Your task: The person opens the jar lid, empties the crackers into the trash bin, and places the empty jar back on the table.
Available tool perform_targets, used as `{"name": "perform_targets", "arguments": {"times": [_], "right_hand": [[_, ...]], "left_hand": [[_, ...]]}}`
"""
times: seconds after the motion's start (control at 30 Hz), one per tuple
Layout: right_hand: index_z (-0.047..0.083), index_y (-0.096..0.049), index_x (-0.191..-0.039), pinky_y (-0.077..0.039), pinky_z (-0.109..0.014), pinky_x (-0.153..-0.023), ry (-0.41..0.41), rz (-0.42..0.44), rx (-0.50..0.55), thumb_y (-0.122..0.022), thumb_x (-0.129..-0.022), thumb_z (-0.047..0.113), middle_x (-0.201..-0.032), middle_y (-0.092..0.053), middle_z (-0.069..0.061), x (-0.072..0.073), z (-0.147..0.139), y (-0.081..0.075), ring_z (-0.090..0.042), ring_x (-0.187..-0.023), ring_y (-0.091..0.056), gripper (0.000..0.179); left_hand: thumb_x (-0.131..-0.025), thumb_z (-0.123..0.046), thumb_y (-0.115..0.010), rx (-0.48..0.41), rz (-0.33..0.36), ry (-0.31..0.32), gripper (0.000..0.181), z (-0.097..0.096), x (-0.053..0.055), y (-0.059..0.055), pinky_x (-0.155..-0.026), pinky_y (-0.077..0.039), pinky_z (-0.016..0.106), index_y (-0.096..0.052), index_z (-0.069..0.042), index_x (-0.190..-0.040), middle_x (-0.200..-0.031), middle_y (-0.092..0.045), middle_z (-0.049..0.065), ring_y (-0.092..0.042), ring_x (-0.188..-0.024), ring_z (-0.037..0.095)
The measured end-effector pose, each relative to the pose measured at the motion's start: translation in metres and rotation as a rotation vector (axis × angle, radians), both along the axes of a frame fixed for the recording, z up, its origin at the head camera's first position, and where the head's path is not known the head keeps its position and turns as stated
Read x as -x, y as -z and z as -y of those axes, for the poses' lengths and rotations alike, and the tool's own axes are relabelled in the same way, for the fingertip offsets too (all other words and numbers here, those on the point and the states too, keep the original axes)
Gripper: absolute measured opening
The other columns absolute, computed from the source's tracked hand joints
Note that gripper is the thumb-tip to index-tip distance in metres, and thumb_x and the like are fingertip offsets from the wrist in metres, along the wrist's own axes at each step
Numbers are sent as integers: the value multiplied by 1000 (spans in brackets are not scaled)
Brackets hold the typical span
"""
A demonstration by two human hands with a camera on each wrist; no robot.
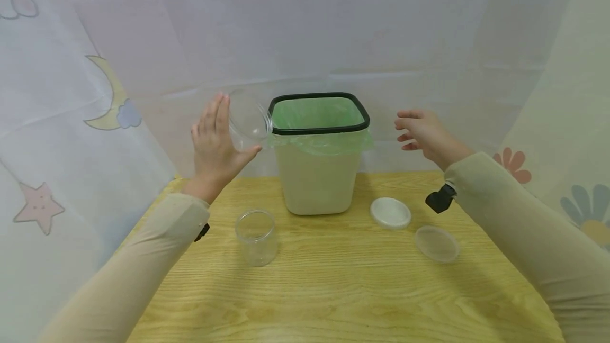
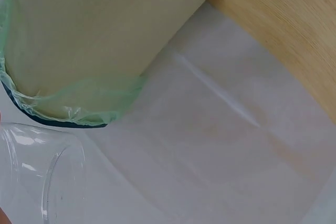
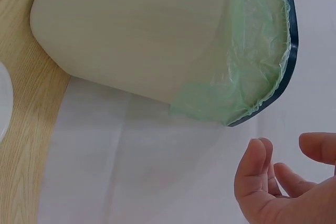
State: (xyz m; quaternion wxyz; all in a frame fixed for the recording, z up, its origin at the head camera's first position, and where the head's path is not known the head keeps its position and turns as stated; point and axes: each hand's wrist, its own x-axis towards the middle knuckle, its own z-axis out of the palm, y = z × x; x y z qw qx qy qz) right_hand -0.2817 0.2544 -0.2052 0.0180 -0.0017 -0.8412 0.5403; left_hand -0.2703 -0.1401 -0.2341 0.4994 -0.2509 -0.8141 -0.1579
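My left hand point(image 1: 213, 147) holds a clear plastic jar point(image 1: 249, 116) between fingers and thumb, raised at the left side of the bin. The jar is tipped on its side, its rim close by the black rim of the bin point(image 1: 316, 173). In the left wrist view, the jar point(image 2: 50, 177) shows at the lower left, while the hand is almost wholly out of frame. Over on the other side, my right hand point(image 1: 426, 135) hovers in the air with nothing in it, fingers loosely bent. The right wrist view shows its thumb and fingers point(image 3: 253, 166) apart, near the bin rim.
The cream bin is lined with a green bag point(image 1: 314, 113) folded over its rim. A second clear jar point(image 1: 257, 240) stands upright on the wooden table point(image 1: 324, 290). To the right lie a white lid point(image 1: 391, 213) and a translucent lid point(image 1: 437, 244). Printed cloth hangs around the table.
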Motion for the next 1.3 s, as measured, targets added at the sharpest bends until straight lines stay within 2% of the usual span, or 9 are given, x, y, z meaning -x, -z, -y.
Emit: {"name": "perform_targets", "arguments": {"times": [0.37, 0.67, 1.1, 1.3], "right_hand": [[3, -21, -154, -53, -24, -68, -18, -34, -42, -43, -103, 33, -144, -38, -24, -5, -8, 7, -6, -74, -55, 62], [3, -21, -154, -53, -24, -69, -14, -38, -56, -43, -103, 34, -145, -36, -26, -14, -8, 9, -5, -76, -55, 64], [3, -20, -154, -52, -25, -70, -33, -67, -113, -43, -103, 34, -146, -35, -26, -23, -12, 15, -8, -81, -55, 64], [2, -20, -154, -51, -26, -70, -53, -97, -155, -41, -104, 32, -143, -38, -29, -29, -13, 16, -10, -85, -55, 62]], "left_hand": [[-64, -30, -91, -76, -6, 20, 111, -1, -4, 12, -89, -33, 60, -25, 5, -146, -147, -34, 25, -36, -132, 39], [-63, -29, -90, -111, 0, 47, 110, -8, -14, 17, -89, -33, 61, -27, 5, -146, -147, -35, 25, -36, -132, 39], [-66, -32, -89, -156, 45, 70, 111, -12, -22, 25, -93, -32, 62, -24, 7, -146, -148, -33, 25, -33, -136, 36], [-64, -31, -89, -207, 63, 92, 110, -17, -26, 30, -98, -30, 61, -26, 7, -145, -148, -34, 26, -33, -135, 38]]}}
